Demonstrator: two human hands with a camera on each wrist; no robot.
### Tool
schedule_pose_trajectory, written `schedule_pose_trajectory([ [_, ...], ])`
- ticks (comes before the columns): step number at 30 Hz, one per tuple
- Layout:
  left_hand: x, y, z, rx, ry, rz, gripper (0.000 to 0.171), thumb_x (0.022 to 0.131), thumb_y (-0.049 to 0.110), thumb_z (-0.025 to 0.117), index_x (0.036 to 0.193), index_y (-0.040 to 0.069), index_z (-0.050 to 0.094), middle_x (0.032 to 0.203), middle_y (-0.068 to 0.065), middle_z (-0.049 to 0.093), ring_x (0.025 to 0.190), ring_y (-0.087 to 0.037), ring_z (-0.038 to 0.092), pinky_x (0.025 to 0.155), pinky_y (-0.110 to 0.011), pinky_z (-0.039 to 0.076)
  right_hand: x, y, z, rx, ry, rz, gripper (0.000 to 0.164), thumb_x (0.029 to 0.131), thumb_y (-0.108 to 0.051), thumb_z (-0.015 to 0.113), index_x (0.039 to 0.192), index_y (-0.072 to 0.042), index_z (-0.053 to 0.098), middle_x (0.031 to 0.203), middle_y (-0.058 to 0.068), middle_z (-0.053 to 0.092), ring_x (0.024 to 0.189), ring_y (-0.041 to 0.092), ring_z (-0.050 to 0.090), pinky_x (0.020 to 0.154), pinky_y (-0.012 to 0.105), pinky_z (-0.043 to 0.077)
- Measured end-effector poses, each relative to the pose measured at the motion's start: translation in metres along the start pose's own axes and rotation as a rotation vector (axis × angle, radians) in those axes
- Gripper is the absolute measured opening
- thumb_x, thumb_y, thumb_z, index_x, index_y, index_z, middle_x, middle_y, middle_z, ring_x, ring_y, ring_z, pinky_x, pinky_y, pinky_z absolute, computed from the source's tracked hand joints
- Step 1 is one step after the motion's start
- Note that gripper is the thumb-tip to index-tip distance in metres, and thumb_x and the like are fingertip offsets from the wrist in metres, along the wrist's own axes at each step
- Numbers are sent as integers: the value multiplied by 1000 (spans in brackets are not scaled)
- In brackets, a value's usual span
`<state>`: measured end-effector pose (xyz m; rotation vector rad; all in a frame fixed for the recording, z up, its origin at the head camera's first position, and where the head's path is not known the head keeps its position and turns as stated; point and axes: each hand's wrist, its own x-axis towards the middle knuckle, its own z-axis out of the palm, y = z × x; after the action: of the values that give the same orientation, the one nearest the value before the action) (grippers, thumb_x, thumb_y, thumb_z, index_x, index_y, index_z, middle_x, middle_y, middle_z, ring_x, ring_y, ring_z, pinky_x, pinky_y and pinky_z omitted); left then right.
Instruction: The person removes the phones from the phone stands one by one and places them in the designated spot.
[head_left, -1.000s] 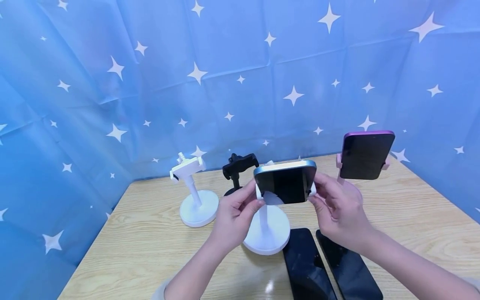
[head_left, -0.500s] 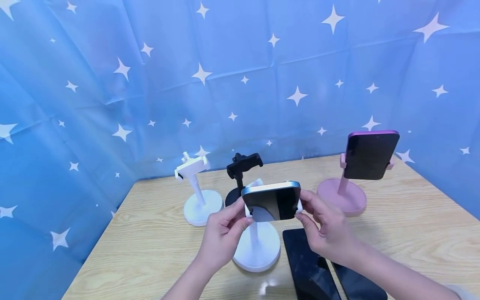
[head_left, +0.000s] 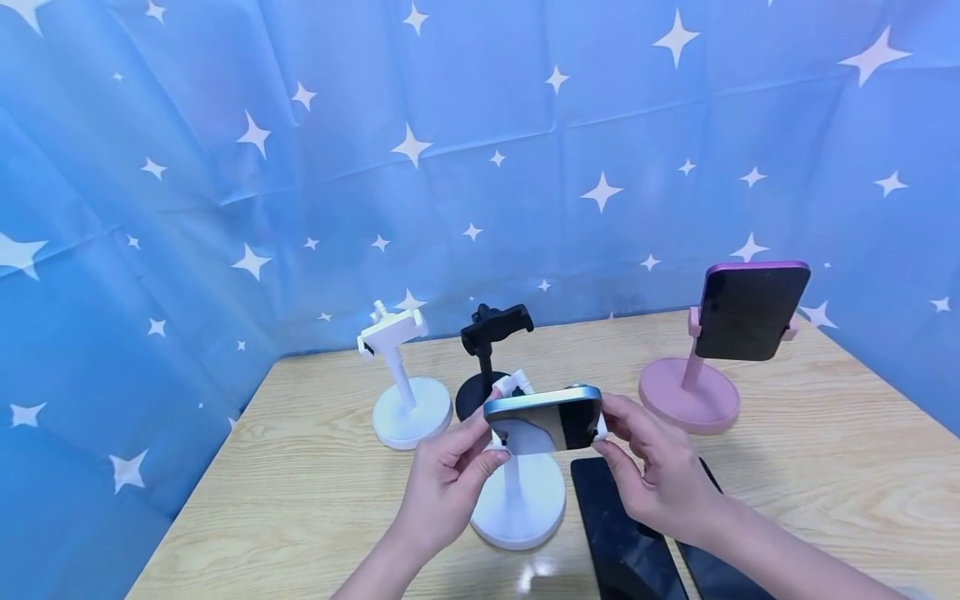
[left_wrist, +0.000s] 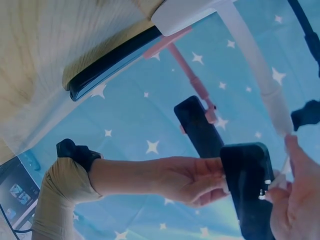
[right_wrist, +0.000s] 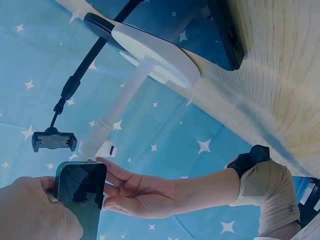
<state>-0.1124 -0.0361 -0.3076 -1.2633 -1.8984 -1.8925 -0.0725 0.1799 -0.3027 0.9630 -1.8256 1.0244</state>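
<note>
A phone with a light-blue edge (head_left: 555,425) sits sideways in the clamp of a white phone stand (head_left: 519,508), its screen tilted down toward me. My left hand (head_left: 450,479) pinches the clamp's left end, thumb in front and fingers behind. On the other side, my right hand (head_left: 660,467) holds the right end of the clamp and phone the same way. The left wrist view shows a white clamp arm (left_wrist: 280,180) at the phone's edge, under the left thumb. Behind the phone, the stand's joint (head_left: 513,383) shows bent; the upper part of its pole is hidden.
Two dark phones (head_left: 622,533) lie flat at the front right, partly under my right forearm. Behind stand a second white stand (head_left: 411,412) and a black stand (head_left: 486,337). A pink stand (head_left: 690,396) at right holds a purple-edged phone (head_left: 753,312). A starry blue curtain (head_left: 480,167) hangs behind.
Both hands, the light-blue phone and its white stand have come lower and nearer, shifting left. The phone's screen now tips further downward, and the bent joint behind it has come into view.
</note>
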Motion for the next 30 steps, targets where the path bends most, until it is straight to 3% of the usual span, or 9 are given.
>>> schedule_pose_trajectory([
  [7, 0, 0, -5, 61, -29, 45, 41, 83, -6, 59, 122, -13, 49, 129, -25, 46, 121, -29, 44, 91, -31, 42, 0, -4, -1, -19, -33, 32, 37, 94, -16, 48, 113, 16, 51, 109, 8, 60, 98, 1, 56, 87, 15, 43],
  [14, 10, 13, -22, 379, -138, 58, 36, 81, 5, 66, 117, 3, 62, 125, -10, 57, 120, -26, 49, 96, -39, 42, 9, -12, -8, -203, -115, 42, 43, 96, -25, 44, 119, 10, 51, 110, 14, 62, 103, 2, 57, 90, 12, 41],
  [18, 20, 22, -32, 481, -234, 21, 59, 74, 15, 75, 129, 11, 52, 135, -6, 46, 125, -23, 43, 95, -41, 42, 19, -24, -5, -199, -92, 47, 55, 93, -29, 50, 127, 13, 42, 127, 18, 52, 118, 12, 49, 97, 17, 37],
  [21, 32, 22, -39, 466, -360, 42, 87, 69, 20, 80, 142, 17, 33, 146, -3, 28, 132, -21, 32, 98, -43, 39, 7, -8, 11, -161, 28, -77, 75, 77, -27, 72, 128, 16, 36, 136, 28, 37, 128, 35, 36, 102, 35, 36],
  [23, 42, 18, -40, 415, -460, 97, 95, 68, 20, 81, 145, 17, 26, 150, -3, 19, 136, -21, 24, 102, -44, 35, -2, 3, 24, -215, 105, -166, 89, 63, -30, 83, 128, 11, 38, 134, 38, 29, 124, 51, 29, 99, 48, 37],
  [25, 51, 12, -39, 356, -539, 160, 96, 66, 19, 81, 145, 13, 25, 150, -5, 18, 137, -22, 19, 106, -43, 30, -2, 7, 37, -316, 172, -238, 94, 53, -34, 87, 126, 6, 44, 131, 43, 26, 121, 58, 24, 97, 59, 33],
  [27, 59, 6, -37, 309, -583, 217, 92, 66, 17, 81, 142, 8, 30, 148, -7, 25, 137, -22, 20, 107, -40, 28, 12, -7, 47, -423, 201, -253, 86, 55, -38, 85, 124, 0, 49, 130, 43, 25, 120, 60, 23, 96, 63, 29],
  [30, 65, -2, -34, 260, -599, 271, 76, 66, 13, 80, 132, 4, 44, 138, -10, 42, 130, -20, 35, 104, -35, 33, 38, -32, 54, -501, 189, -225, 71, 68, -35, 78, 125, -2, 52, 133, 40, 25, 122, 58, 24, 96, 64, 27],
])
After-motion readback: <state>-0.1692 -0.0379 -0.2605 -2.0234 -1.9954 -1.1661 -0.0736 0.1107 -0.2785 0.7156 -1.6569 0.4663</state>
